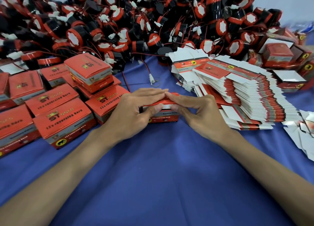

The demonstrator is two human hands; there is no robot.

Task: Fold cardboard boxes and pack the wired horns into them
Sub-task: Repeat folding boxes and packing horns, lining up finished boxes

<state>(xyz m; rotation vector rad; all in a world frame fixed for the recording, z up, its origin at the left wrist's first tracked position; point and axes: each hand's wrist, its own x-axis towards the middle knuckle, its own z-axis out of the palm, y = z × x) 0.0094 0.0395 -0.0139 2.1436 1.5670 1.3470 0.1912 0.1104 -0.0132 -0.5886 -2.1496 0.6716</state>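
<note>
Cardboard box (164,117): head view, dead centre, upright on the blue cloth (161,175), red lid almost down, white tuck flap showing at the front edge. Pinched at the lid by the left hand (134,110), fingers flat across the top and thumb pressing at the front. Pinched likewise from the other side by the right hand (200,113), fingertips of both meeting over the lid. Judged as the closing step for this one box. Impossible to see inside, so no word on a horn within.

Left of the box, close alongside: closed boxes (64,122), a good many, partly stacked, seemingly finished. Right of the box, just beside: stack of flat blanks (246,96), tall and fanned, not yet folded. Behind the box, along the whole far side: heap of wired horns (136,22), very large, unpacked. Between box and heap: one loose lead (151,78) with a white plug. Farther right, beyond the blanks: a few erected boxes (277,56), some apparently open on top.

On that evidence, well begun but far from over: plenty left to fold, fill and close.
</note>
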